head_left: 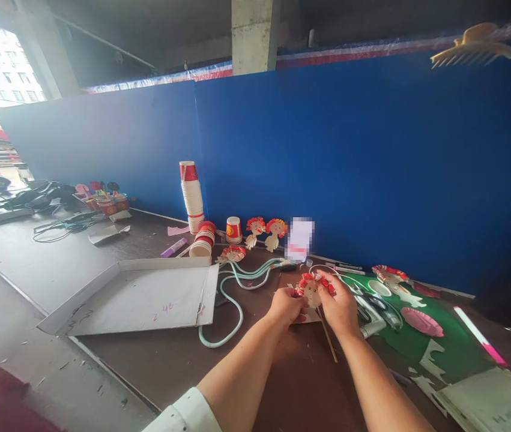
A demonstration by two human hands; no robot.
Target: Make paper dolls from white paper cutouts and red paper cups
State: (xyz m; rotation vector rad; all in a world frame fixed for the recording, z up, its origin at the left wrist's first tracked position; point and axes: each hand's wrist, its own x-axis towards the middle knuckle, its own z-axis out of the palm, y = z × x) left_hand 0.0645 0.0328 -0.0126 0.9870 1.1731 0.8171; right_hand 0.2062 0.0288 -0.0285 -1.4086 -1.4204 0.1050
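Note:
Between my two hands is a paper-cup doll (311, 294), a round face with a fringe of red and white curled strips. My left hand (287, 307) pinches its left edge. On the other side, my right hand (338, 303) grips the right edge with the thumb on the front. A thin wooden stick (328, 339) slants down below the face; whether it is joined to the doll I cannot tell. Some pale cut paper (305, 315) lies under my hands. Two similar dolls (275, 233) lean against the blue partition, and another doll (391, 282) lies to the right.
A shallow white box lid (147, 300) sits at the left. Behind it rises a tall stack of paper cups (191, 198). A pale green cable (241, 318) loops beside the lid. At right are a glue gun (374, 318), a pink scalloped piece (421, 322) and a marker (480, 336).

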